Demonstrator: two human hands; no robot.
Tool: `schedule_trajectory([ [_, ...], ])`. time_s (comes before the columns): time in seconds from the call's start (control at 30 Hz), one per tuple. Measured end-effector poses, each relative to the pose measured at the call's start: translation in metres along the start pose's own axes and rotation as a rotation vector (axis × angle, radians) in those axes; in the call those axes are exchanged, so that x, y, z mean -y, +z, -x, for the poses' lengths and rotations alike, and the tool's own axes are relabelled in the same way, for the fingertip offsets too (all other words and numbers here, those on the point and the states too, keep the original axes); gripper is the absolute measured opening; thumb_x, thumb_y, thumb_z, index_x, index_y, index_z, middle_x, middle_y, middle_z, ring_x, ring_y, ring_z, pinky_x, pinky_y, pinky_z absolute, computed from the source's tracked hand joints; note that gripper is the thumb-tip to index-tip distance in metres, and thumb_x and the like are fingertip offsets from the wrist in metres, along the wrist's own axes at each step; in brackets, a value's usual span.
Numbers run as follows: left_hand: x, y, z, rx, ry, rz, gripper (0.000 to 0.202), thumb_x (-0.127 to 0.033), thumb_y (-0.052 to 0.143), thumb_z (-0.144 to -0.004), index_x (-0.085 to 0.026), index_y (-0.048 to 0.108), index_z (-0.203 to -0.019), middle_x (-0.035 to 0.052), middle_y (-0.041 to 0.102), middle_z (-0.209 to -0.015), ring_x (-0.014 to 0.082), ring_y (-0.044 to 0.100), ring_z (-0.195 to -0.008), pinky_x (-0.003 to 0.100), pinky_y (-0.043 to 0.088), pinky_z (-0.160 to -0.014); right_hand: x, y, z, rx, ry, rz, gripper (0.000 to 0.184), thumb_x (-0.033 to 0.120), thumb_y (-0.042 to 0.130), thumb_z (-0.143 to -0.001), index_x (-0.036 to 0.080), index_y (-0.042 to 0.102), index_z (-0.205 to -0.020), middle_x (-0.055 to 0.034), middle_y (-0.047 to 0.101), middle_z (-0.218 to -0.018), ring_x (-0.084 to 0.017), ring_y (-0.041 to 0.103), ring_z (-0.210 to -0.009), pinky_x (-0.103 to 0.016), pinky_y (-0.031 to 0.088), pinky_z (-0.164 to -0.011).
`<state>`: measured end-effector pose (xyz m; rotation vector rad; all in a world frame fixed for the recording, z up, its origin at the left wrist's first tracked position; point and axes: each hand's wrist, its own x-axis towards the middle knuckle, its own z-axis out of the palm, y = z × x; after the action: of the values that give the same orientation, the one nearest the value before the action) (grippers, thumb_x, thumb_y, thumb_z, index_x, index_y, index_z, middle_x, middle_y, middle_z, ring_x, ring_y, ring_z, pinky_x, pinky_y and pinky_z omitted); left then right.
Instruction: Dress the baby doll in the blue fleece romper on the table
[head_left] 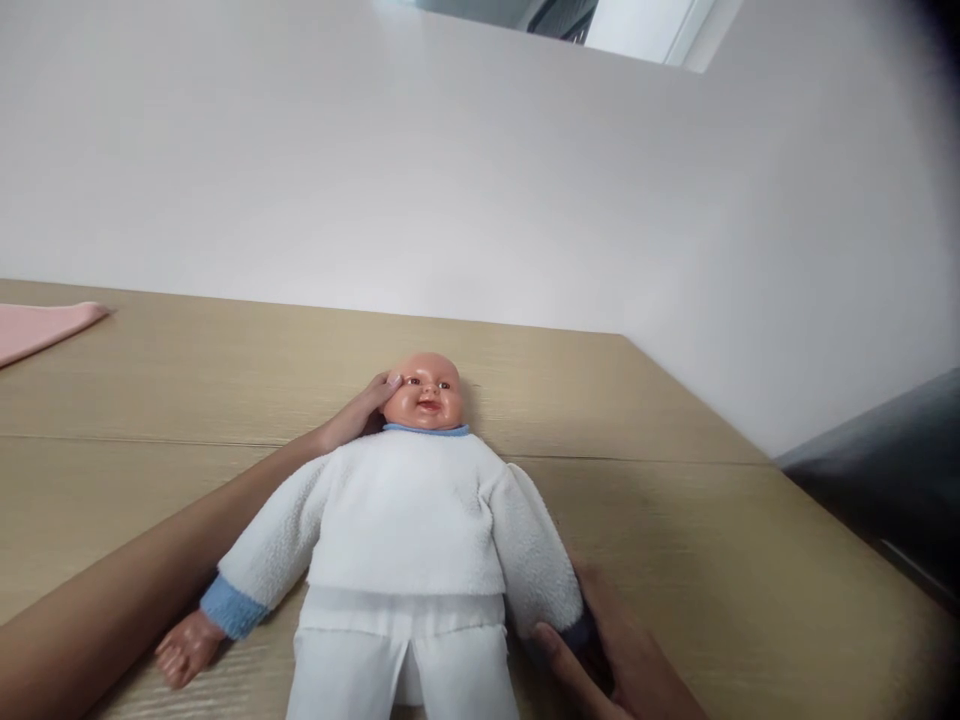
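A baby doll point(409, 510) lies face up on the wooden table, dressed in a fleecy white top with blue collar and cuffs and white trousers. My left hand point(360, 410) cups the side of its bald head point(429, 395), the thumb beside the eye and the other fingers mostly hidden behind the head. Around the cuff of the doll's arm at the right, my right hand point(607, 650) is closed, thumb on the near side; the doll's hand there is hidden. The doll's other arm point(281, 540) stretches out to the left, its bare plastic hand point(189, 648) in view.
The light wooden table point(712, 560) has a seam running across it. A pink cloth point(45, 328) lies at the far left edge. Behind the table rises a pale wall point(337, 170), with an opening at the top. Something dark point(900, 480) stands past the table's right edge.
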<state>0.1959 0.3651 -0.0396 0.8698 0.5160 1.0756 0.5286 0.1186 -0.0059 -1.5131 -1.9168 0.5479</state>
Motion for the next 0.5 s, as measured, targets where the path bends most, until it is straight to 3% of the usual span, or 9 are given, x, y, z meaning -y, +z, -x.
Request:
schedule_trajectory([
  [0.13,-0.002,0.004,0.002,-0.024,-0.007,-0.014,0.062,-0.054,0.084,-0.106,-0.025,0.072,-0.159,0.0127,0.077,-0.16,0.0416,0.061,-0.163,0.057,0.038,-0.145,0.002,-0.002,-0.001,0.015,0.01,-0.001,0.055,0.061,0.073,-0.105,0.03,0.079,-0.151,-0.0116,0.088,-0.136,-0.042,0.086,-0.124,-0.05,0.077,-0.102],
  [0.3,-0.005,0.009,0.004,-0.035,-0.034,-0.023,0.063,-0.056,0.082,-0.107,-0.026,0.07,-0.161,0.0123,0.075,-0.164,0.0405,0.058,-0.165,0.056,0.035,-0.147,0.005,-0.002,-0.001,0.011,-0.009,0.007,0.048,0.059,0.072,-0.107,0.032,0.081,-0.145,-0.0095,0.09,-0.125,-0.042,0.088,-0.117,-0.049,0.079,-0.095],
  [0.5,-0.009,0.019,0.009,-0.063,-0.063,-0.029,0.062,-0.057,0.083,-0.106,-0.024,0.072,-0.157,0.0143,0.075,-0.164,0.0418,0.058,-0.166,0.059,0.035,-0.146,0.003,-0.001,0.001,-0.011,-0.074,-0.01,0.046,0.052,0.076,-0.107,0.037,0.076,-0.151,-0.0052,0.089,-0.123,-0.038,0.089,-0.112,-0.046,0.079,-0.093],
])
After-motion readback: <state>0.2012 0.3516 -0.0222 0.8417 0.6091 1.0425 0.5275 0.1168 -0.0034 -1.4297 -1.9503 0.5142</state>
